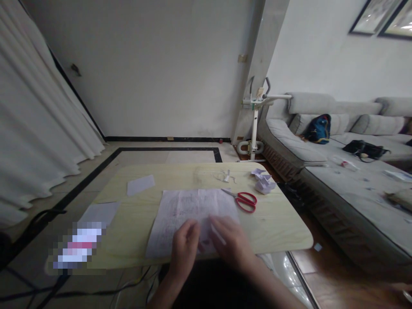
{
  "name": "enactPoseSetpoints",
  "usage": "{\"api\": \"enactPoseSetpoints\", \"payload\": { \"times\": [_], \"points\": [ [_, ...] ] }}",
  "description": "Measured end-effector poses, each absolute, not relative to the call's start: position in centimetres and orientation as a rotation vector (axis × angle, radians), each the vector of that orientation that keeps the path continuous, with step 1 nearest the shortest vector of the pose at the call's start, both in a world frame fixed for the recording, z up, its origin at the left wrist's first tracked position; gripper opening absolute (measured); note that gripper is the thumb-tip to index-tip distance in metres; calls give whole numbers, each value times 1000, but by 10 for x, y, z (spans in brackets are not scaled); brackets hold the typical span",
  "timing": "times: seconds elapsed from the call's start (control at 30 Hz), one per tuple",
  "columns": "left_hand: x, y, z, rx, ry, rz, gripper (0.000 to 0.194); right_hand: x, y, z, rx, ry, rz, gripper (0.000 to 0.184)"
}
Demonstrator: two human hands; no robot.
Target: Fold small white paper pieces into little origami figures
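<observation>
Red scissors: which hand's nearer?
Right. The right hand is below and left of the red scissors in view; the left hand is farther left, over the large sheet.

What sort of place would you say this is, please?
Probably a living room in a home: there is a long grey sofa, a white curtain and framed pictures on the wall.

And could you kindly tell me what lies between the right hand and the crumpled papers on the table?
In the head view, the red-handled scissors lie between the right hand and the crumpled papers, with bare tabletop beyond the handles.
</observation>
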State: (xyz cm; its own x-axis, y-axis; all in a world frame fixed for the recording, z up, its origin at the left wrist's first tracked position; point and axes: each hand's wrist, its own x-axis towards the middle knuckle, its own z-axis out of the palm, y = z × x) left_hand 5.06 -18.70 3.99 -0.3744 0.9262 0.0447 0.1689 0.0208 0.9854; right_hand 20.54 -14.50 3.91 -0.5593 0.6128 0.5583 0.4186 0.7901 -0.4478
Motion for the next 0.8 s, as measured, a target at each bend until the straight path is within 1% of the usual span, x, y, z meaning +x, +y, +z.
{"api": "enactPoseSetpoints", "payload": {
  "times": [0.2,0.5,0.67,0.8],
  "points": [
    [51,-186,39,1119,1638,1442,30,214,-141,45,-683,-2390,231,45],
    [58,-186,30,1101,1565,1428,27,221,-139,55,-655,-2518,114,45],
    [57,-185,28,1197,1636,1434,27,220,-139,54,-654,-2529,157,43],
    [55,-184,27,1316,1708,1439,29,219,-145,52,-711,-2503,174,49]
  ]
}}
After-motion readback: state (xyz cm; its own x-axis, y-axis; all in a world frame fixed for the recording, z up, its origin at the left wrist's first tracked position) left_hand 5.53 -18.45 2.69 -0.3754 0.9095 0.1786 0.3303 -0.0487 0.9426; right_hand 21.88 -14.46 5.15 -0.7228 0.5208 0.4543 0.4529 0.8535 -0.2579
